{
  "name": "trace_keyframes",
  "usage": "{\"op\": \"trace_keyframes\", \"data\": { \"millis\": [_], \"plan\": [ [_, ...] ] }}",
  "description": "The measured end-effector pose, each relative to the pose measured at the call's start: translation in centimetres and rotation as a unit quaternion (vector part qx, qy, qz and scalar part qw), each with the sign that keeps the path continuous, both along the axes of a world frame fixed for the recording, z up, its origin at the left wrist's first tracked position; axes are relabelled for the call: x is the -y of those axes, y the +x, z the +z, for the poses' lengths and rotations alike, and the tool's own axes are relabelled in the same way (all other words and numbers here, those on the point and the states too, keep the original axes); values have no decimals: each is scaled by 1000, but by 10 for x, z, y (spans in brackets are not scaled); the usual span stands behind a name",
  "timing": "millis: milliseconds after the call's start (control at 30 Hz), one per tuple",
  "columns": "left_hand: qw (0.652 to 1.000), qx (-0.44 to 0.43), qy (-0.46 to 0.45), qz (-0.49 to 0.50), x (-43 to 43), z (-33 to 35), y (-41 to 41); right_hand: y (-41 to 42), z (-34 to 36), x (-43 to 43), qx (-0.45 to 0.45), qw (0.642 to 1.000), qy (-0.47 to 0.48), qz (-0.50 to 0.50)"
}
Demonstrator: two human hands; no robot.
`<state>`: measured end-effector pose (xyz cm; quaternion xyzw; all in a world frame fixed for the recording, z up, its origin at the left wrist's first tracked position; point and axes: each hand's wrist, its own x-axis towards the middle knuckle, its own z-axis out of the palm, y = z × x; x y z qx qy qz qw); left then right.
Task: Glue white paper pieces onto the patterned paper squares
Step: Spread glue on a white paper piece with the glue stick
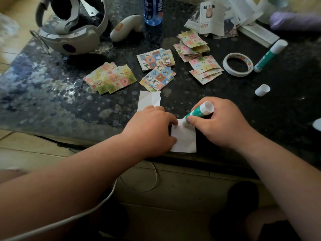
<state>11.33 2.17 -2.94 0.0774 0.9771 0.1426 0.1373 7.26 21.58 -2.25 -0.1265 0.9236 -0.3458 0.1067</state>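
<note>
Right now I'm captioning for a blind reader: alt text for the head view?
The right hand holds a glue stick to a white paper piece that the left hand presses onto the dark table; patterned paper squares lie beyond.

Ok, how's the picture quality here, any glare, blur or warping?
Head view: pale glare washes the left part of the table; the wide lens bows its near edge; corners smear, so the purple thing at top right is blurred; the left hand, right hand, glue stick and white paper are sharp; below the table it is dim.
</note>
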Motion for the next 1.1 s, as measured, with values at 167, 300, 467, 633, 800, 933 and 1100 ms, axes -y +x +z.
{"op": "trace_keyframes", "data": {
  "millis": [167,300,467,633,800,933,1100],
  "plan": [
    [1000,-1,-4,-2,-1,0,0,1,4,-1,13,999,30,42],
    [1000,3,-2,0,-1,0,0,3,1,-2,-3,1000,7,24],
    [1000,9,-4,1,-1,1,-1,5,3,-2,19,998,23,60],
    [1000,11,-7,3,-1,1,-2,5,3,-3,0,1000,1,28],
    [1000,12,-9,3,-1,1,-1,6,6,-4,32,997,15,65],
    [1000,12,-12,3,-1,1,-1,7,4,-3,7,999,8,33],
    [1000,14,-12,2,-1,1,-1,6,8,-4,45,996,22,76]
  ]
}}
